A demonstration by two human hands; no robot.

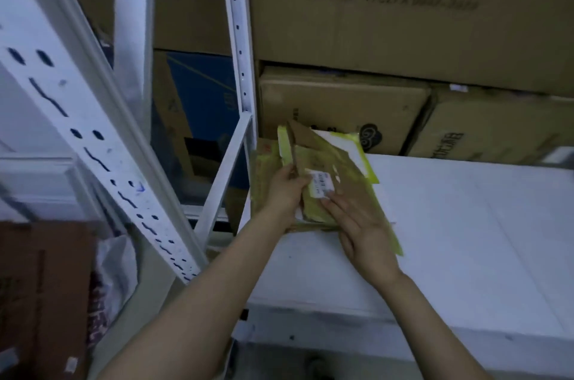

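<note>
left hand (287, 193) grips the edge of a yellow-green padded mailer (323, 181) on the white shelf (466, 224). right hand (363, 230) lies flat on it, fingers straight, near the white label (321, 184).

View: one wide-angle camera, worn on the head.
Position: sits above and behind both forearms, at the near edge of the white surface (466, 224).
Direction: faces forward and down, toward the cardboard boxes (372, 22) stacked at the back.
Nearness: close, at arm's reach; puts the left hand (285, 193) and right hand (363, 230), both on the packets (326, 159), just below frame centre.
Left side: takes in the perforated upright (93, 146) very near, slanting across the frame, and the rack post (239, 38) farther back.
Bottom edge: cuts off both forearms.
</note>
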